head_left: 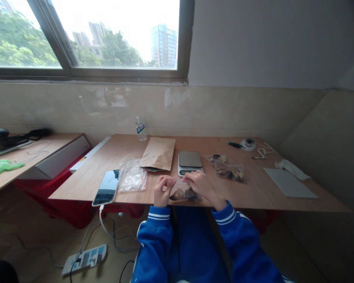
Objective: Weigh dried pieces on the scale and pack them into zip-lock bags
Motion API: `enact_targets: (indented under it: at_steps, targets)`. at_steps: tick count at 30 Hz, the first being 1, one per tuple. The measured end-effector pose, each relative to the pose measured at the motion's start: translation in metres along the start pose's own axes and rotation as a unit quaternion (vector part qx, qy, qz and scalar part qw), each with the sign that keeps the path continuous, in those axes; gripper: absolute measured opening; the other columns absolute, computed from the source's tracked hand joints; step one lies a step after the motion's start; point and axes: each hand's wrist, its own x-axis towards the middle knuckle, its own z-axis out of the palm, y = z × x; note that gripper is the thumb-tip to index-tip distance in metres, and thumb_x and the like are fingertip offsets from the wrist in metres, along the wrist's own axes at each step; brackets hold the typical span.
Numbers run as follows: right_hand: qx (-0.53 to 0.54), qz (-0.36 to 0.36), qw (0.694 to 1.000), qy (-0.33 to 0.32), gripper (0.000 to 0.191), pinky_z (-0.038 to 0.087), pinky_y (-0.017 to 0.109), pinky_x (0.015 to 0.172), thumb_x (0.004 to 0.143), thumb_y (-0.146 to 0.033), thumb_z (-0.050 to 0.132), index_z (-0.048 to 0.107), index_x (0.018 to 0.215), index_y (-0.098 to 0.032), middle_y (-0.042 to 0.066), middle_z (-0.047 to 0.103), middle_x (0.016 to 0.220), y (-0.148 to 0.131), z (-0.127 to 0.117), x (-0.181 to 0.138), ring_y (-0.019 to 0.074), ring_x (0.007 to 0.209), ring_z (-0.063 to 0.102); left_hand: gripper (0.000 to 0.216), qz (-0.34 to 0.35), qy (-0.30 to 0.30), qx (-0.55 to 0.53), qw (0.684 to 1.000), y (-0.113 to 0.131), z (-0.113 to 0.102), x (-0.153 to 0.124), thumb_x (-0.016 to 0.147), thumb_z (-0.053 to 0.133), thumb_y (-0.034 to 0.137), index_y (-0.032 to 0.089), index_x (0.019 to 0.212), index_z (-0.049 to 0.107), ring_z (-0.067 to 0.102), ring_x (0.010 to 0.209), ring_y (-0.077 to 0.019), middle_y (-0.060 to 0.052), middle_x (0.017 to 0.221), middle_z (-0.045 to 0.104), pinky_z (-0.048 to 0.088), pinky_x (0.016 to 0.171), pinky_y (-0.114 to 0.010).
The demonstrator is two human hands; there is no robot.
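Note:
A clear zip bag point(183, 193) with brown and dark dried pieces in it lies at the table's front edge. My left hand point(163, 189) pinches the left end of its top edge. With closed fingers, my right hand point(201, 184) grips the same edge farther right. Just beyond my hands stands a kitchen scale point(190, 160) with nothing on its plate. To the right, a filled zip bag point(230, 172) lies partly over another filled bag point(218, 158). A stack of clear plastic bags point(132, 176) and a brown paper pouch point(159, 152) are on the left.
A phone point(106, 187) with a charging cable lies at the front left edge. A bottle point(141, 129) stands at the back. Farther right are a screwdriver point(235, 144), a small white camera point(249, 144), a white sheet point(289, 183) and a tissue point(292, 169).

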Motion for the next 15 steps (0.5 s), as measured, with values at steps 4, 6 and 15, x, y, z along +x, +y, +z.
enact_targets:
  at_steps: [4, 6, 15]
  targets:
    - [-0.024, -0.002, 0.999, 0.038, 0.021, 0.039, 0.030, 0.076, 0.091, -0.018, 0.047, 0.066, 0.081, -0.019, 0.003, 0.068, 0.074, -0.0055, -0.0030, 0.0023, 0.0158, 0.070, 0.059, 0.020, -0.008, 0.026, -0.012, 1.000, -0.0004, 0.0019, -0.0005, 0.082, 0.058, 0.037, 0.020, 0.081, 0.068, 0.059, 0.082, -0.0155, -0.003, 0.085, 0.059, 0.047, 0.067, -0.024]
    - [0.003, -0.010, 0.999, 0.043, 0.019, 0.041, 0.029, 0.076, 0.092, -0.023, 0.048, 0.067, 0.090, -0.022, 0.003, 0.069, 0.078, -0.0053, -0.0056, 0.0016, 0.0165, 0.075, 0.060, 0.020, -0.010, 0.042, -0.012, 0.999, -0.0018, 0.0018, -0.0003, 0.082, 0.058, 0.037, 0.020, 0.084, 0.068, 0.059, 0.083, -0.0152, -0.003, 0.086, 0.058, 0.047, 0.070, -0.024]
    - [0.037, -0.018, 0.997, 0.062, 0.020, 0.042, 0.029, 0.077, 0.087, -0.012, 0.052, 0.067, 0.076, -0.020, 0.003, 0.070, 0.078, -0.0009, -0.0034, -0.0012, 0.0152, 0.075, 0.061, 0.022, -0.029, 0.064, -0.026, 0.997, -0.0051, -0.0041, -0.0014, 0.081, 0.059, 0.040, 0.021, 0.084, 0.069, 0.058, 0.075, -0.0133, -0.002, 0.086, 0.059, 0.048, 0.067, -0.025]
